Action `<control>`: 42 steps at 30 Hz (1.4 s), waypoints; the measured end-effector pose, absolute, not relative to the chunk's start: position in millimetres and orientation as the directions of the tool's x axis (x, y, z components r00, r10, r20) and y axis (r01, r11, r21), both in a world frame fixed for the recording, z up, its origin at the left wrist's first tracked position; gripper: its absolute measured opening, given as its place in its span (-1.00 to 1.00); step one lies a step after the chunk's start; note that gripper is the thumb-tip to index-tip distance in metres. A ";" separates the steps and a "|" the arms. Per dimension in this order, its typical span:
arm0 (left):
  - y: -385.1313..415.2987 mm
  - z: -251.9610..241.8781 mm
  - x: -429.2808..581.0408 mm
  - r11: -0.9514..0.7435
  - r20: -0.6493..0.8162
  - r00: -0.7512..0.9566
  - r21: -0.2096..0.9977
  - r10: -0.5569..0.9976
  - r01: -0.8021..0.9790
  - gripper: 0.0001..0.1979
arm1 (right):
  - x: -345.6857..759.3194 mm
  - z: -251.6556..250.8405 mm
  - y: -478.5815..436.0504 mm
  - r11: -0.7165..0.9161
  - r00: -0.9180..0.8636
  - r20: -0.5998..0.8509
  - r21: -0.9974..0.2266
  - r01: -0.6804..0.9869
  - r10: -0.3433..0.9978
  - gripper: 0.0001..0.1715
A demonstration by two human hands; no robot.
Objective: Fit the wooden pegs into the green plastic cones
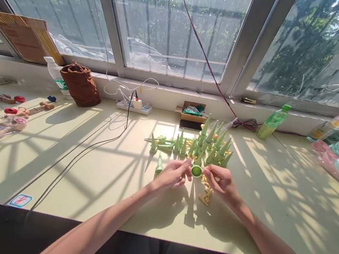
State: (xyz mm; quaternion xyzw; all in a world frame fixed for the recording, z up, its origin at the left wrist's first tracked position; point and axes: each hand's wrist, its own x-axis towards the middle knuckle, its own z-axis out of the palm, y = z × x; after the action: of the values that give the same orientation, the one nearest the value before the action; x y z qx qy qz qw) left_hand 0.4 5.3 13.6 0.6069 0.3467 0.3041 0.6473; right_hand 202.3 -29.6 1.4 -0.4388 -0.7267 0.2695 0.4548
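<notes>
L hand was narrow, fingers curled w/ the tips at the side of a green cone, holding it. R hand was narrow too, thumb & finger drawn together right by the cone's other side; couldn't tell if they had the rim, a small pc or nothing. The green cone was btwn both hands, up off the table, w/ its round hollow end facing the person & its tip pointing away. Just below the R hand's fingers, some yellow pegs lay in a loose pile. Beyond the hands was a bunch of other cones, most upright, some lying flat toward the L, w/ yellow bits among 'em. A lone cone stood nr the L hand. Farther back, by the window, were a small open box, a dark flat thing in front of it & a white power strip. Brown bag sat back L, green bottle back R.
</notes>
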 end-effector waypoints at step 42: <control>-0.7 9.2 1.0 -0.489 0.374 0.405 0.841 0.834 0.231 -0.78 | 199.6 -14.0 -24.5 0.408 -0.128 0.387 -0.858 0.313 0.913 -0.49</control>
State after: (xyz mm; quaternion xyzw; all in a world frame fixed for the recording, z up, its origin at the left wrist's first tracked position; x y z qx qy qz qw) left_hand 1.0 -0.7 9.2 0.7560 0.3523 0.4162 0.3621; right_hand 199.6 -24.5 -14.0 -0.4477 -0.6845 0.3093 0.4851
